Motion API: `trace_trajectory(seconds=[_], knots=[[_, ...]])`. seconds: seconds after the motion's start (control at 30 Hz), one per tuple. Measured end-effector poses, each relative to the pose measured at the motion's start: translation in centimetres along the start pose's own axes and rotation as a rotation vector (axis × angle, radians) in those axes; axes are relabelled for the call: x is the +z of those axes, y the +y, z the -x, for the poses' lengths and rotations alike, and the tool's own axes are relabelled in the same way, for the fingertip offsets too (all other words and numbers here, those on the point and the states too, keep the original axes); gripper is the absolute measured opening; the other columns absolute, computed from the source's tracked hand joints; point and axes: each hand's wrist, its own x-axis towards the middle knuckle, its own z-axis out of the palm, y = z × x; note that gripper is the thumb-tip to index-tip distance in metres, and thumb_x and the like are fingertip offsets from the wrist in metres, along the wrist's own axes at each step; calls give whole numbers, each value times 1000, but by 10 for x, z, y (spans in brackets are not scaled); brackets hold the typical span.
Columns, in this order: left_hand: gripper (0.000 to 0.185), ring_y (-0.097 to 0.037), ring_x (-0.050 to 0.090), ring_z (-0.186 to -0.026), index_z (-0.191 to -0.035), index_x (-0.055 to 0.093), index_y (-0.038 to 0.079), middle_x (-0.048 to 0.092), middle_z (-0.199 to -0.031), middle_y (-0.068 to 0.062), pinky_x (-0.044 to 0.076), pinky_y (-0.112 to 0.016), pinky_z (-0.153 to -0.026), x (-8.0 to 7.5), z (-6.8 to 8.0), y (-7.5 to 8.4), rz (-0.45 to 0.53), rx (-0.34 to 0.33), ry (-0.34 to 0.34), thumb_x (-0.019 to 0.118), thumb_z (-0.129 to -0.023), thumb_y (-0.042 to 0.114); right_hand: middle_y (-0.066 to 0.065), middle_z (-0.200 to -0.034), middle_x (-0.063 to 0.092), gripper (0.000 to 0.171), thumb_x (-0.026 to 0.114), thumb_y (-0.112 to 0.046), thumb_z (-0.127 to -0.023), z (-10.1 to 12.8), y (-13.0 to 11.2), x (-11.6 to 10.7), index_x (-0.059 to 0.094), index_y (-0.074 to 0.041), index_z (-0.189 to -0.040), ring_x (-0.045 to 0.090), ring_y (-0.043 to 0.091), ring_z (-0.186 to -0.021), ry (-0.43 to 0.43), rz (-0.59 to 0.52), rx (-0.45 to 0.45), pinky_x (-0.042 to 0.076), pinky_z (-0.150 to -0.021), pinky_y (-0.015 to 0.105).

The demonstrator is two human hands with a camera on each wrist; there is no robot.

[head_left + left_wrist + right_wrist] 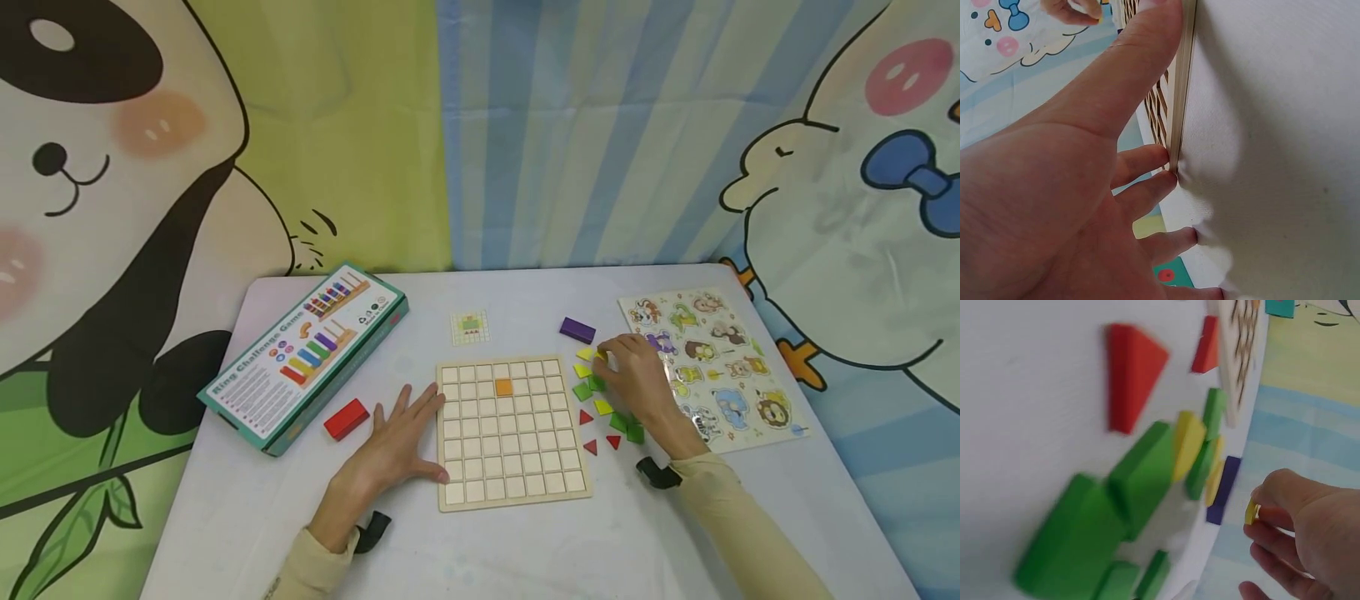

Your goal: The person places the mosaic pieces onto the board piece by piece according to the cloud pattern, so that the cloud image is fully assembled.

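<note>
A wooden grid board (514,432) lies mid-table with one orange square (504,387) set in its upper part. My left hand (390,446) rests at the board's left edge, fingers spread, with thumb and fingertips touching the frame. Beyond the right edge, my right hand (641,383) pinches a small yellow piece (1250,511) between thumb and finger, above the table. Below and left of that hand lie loose yellow pieces (581,371), green pieces (582,391) and red triangles (591,447). The green and yellow ones overlap in the right wrist view.
A purple block (577,330) stands behind the loose pieces. To their right lies a sheet of animal pictures (727,367). Behind the board is a small patterned card (470,327). A red block (347,419) and a green game box (303,358) sit at the left.
</note>
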Motion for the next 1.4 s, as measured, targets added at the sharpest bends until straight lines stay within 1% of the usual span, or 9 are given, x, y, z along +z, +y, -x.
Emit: trace_trajectory(seconds=[0.13, 0.27, 0.43, 0.6, 0.73, 0.83, 0.9, 1.23, 1.4], knots=[[123, -45, 5, -157, -159, 33, 14, 20, -171, -6, 1, -82, -112, -1, 1, 0, -6, 6, 2, 97, -58, 43, 13, -96, 75, 16, 82, -3, -80, -10, -19, 0, 75, 1, -94, 65, 33, -100, 2, -59, -163, 56, -88, 48], [122, -45, 5, -157, -159, 34, 14, 20, -171, -6, 0, -82, -112, -2, 1, 0, 7, 5, 3, 97, -58, 42, 12, -99, 75, 23, 84, -1, -77, -18, -38, 7, 75, 1, -98, 65, 31, -102, -46, -102, -304, 56, -89, 46], [122, -44, 4, -157, -159, 34, 15, 20, -171, -5, -1, -81, -113, -1, 1, 1, 23, -4, -5, 97, -58, 40, 10, -100, 74, 24, 86, -3, -77, -21, -56, 22, 75, -1, -98, 64, 29, -104, -124, -131, -386, 56, -90, 44], [123, -43, 3, -158, -159, 34, 15, 19, -171, -4, -1, -80, -114, 0, 0, 1, 22, -8, -10, 98, -57, 39, 9, -98, 74, 18, 83, -5, -81, -19, -65, 40, 76, -2, -97, 66, 29, -101, -158, -166, -453, 57, -88, 41], [123, -44, 5, -157, -158, 36, 15, 20, -171, -4, 0, -81, -113, 0, 0, 2, 21, -11, -3, 98, -56, 38, 8, -99, 75, 15, 81, -6, -84, -16, -68, 50, 77, -3, -99, 67, 28, -103, -203, -168, -449, 57, -91, 41], [122, -43, 5, -157, -158, 36, 15, 21, -171, -4, 0, -81, -113, 0, 1, 2, 19, -11, 2, 99, -56, 38, 7, -101, 75, 15, 79, -8, -87, -15, -70, 52, 77, -4, -102, 67, 26, -106, -247, -150, -434, 56, -93, 41], [122, -43, 5, -157, -158, 36, 15, 21, -171, -3, 0, -81, -113, 0, 0, 1, 19, -10, 6, 98, -56, 38, 6, -102, 76, 15, 78, -9, -88, -15, -71, 52, 78, -5, -103, 67, 26, -107, -257, -133, -438, 56, -93, 40], [123, -43, 3, -158, -159, 35, 15, 19, -171, -3, -2, -80, -114, -1, 0, 1, 25, -11, 2, 98, -57, 39, 7, -101, 77, 15, 81, -9, -85, -14, -72, 52, 80, -4, -99, 68, 28, -105, -240, -136, -443, 55, -95, 41], [122, -43, 3, -157, -159, 35, 15, 20, -171, -4, -1, -81, -113, -1, 0, 2, 29, -7, 3, 98, -56, 39, 8, -102, 78, 16, 82, -8, -84, -11, -71, 53, 80, -4, -100, 69, 29, -107, -230, -130, -435, 54, -97, 43]])
